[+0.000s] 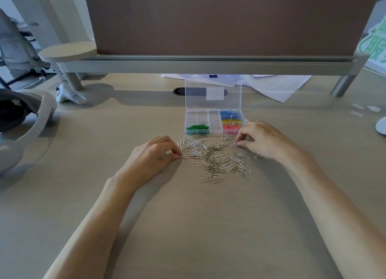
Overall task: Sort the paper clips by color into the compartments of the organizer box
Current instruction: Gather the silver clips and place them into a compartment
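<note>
Just beyond the organizer box (pixel 215 122), papers (pixel 277 88) lie under the shelf (pixel 188 66).

Light wood-grain bench (pixel 188 226). Far side: brown partition panel (pixel 229 17) on a grey metal rail (pixel 208 64). Round shelf (pixel 69 50) far left, white cardboard box (pixel 50 17) behind it, grey office chair (pixel 14 49) at left edge. Loose papers (pixel 277 86) far right.
</note>
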The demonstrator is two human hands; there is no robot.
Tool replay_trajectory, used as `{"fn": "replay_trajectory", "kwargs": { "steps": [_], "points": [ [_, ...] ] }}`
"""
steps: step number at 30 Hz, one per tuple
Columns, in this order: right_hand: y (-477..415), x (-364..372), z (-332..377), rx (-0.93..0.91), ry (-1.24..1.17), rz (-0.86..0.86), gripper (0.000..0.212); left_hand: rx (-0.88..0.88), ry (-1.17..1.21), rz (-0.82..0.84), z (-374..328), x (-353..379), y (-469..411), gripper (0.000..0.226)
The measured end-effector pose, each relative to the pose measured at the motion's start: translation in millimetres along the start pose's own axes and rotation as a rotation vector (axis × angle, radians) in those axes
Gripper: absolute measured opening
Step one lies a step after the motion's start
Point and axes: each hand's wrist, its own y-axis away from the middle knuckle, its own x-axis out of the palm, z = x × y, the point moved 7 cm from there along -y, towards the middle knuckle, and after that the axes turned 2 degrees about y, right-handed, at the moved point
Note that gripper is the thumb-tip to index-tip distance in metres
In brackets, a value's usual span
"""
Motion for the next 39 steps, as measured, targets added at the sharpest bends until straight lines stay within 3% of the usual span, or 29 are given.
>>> {"fn": "replay_trajectory", "kwargs": {
  "steps": [6, 10, 20, 23, 26, 31, 39],
  "points": [
    [2.0, 3.7, 11.3, -0.009, -0.06, 0.108, 0.002, 0.153, -0.203, -0.063, -17.1, -1.7, 2.0, 0.014],
    [4.2, 3.9, 12.0, 0.049, -0.125, 0.137, 0.004, 0.122, -0.215, -0.103, -21.6, -2.9, 3.1, 0.006],
    [6.9, 0.0, 21.4, 0.0, -0.288, 0.122, 0.013, -0.021, -0.012, -0.198, -35.0, 0.4, -1.4, 0.007],
    [10.2, -3.7, 31.4, -0.025, -0.497, 0.104, 0.008, -0.123, 0.133, -0.191, -34.1, 9.1, -5.5, 0.007],
    [11.7, -7.1, 43.2, -0.058, -0.71, 0.107, 0.012, -0.086, 0.191, -0.135, -39.4, 15.5, -7.5, 0.008],
    [12.1, 1.4, 63.0, -0.113, -0.691, 0.207, 0.02, 0.005, 0.208, -0.089, -48.5, 16.8, -6.4, 0.009],
    [11.1, 3.6, 67.2, -0.103, -0.648, 0.224, 0.007, 0.001, 0.212, -0.101, -47.5, 16.8, -7.0, 0.006]
  ]
}}
